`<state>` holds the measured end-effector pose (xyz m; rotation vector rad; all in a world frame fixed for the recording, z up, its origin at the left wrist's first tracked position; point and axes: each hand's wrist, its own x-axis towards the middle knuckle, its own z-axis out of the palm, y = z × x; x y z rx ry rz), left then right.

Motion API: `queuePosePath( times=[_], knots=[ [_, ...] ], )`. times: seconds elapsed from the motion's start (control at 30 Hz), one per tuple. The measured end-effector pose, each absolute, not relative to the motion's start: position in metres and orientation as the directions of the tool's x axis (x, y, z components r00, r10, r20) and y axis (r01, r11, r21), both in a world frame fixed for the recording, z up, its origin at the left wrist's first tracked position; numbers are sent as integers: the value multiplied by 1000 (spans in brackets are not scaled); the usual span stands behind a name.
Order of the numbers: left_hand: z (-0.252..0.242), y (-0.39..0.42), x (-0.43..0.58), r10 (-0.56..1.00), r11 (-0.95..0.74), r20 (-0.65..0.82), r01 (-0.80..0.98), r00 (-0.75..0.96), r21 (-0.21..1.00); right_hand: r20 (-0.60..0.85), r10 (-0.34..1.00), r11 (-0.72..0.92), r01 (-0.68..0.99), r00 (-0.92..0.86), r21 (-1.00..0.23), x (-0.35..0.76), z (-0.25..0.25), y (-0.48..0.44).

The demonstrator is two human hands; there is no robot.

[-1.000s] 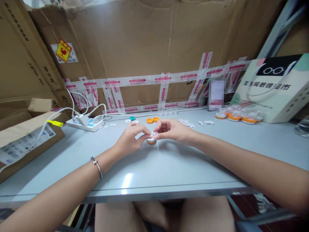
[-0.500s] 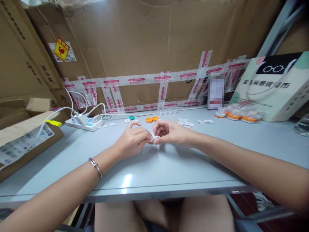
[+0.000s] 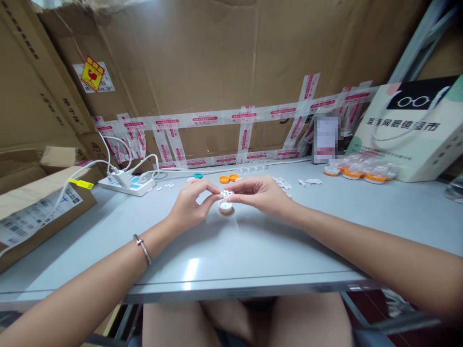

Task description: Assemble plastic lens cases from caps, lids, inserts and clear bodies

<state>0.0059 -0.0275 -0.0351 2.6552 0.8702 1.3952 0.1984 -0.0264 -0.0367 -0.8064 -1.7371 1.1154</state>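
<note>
Between the fingertips of both hands is a small white plastic part (image 3: 227, 193) with openings in it. My left hand (image 3: 191, 205) pinches its left side with thumb and forefinger. From the right, my right hand (image 3: 265, 197) grips the same part with thumb and fingers. Just below the held part, a round white-and-orange case (image 3: 225, 207) rests on the table. Behind the hands lie two orange rings (image 3: 228, 179) and a teal ring (image 3: 197, 176). Several loose white parts (image 3: 282, 183) lie beyond my right hand, partly hidden by it.
A white power strip (image 3: 127, 183) with cables stands at the left, beside a cardboard box (image 3: 47, 207). Several orange-based clear pieces (image 3: 358, 169) sit at the right before a paper bag (image 3: 405, 130). A blurred-out phone-like object (image 3: 326, 139) leans against the large carton (image 3: 217, 62).
Both hands have lifted the white part slightly away from the table. The white-and-orange case, mostly covered before, now shows beneath it.
</note>
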Motion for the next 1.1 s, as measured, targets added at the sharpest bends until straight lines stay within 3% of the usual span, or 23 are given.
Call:
queuePosePath(
  times=[0.13, 0.43, 0.77, 1.1],
  knots=[
    [-34, -29, 6, 493, -847, 760, 433, 425, 307, 484, 782, 572, 143, -393, -808, 201, -37, -32],
    [-33, -30, 6, 443, -861, 797, 442, 410, 251, 523, 795, 575, 109, -307, -811, 198, -35, -34],
    [-33, -31, 7, 396, -884, 823, 411, 406, 223, 639, 708, 691, 111, -302, -714, 197, -36, -33],
    [-32, -34, 8, 451, -874, 798, 377, 399, 306, 552, 773, 606, 107, -313, -788, 196, -34, -35]
  ],
)
